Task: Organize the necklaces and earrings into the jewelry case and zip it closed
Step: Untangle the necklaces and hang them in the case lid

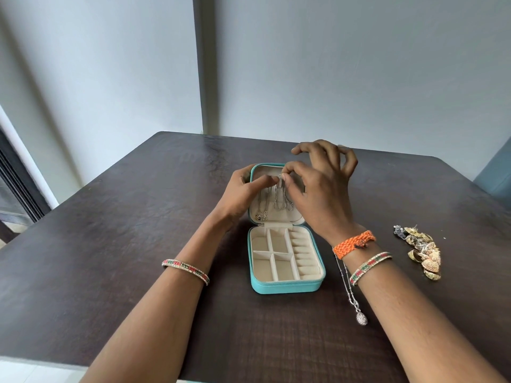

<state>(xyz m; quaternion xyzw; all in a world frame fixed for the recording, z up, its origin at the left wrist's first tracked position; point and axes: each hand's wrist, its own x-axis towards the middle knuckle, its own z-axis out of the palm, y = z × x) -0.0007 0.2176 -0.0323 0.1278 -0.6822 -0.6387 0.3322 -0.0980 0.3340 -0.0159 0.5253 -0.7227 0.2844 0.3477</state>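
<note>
With the teal jewelry case [286,284] open at frame centre, left hand [240,194] steadying its lid, right hand [318,189] pinching a silver necklace [279,197] at the lid's hook: seat the chain fully, keep strands untangled, before fetching pendant necklace [352,294] and earrings [423,251] lying right on the counter [110,217].

Teal jewelry case [286,286] lies open — chains [279,201] hang inside its lid, earrings [423,252] heaped right.

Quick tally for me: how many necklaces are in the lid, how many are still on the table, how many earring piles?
Necklaces hanging in the case lid: 2
Necklaces on the table: 1
Earring piles: 1
Total: 4
</note>
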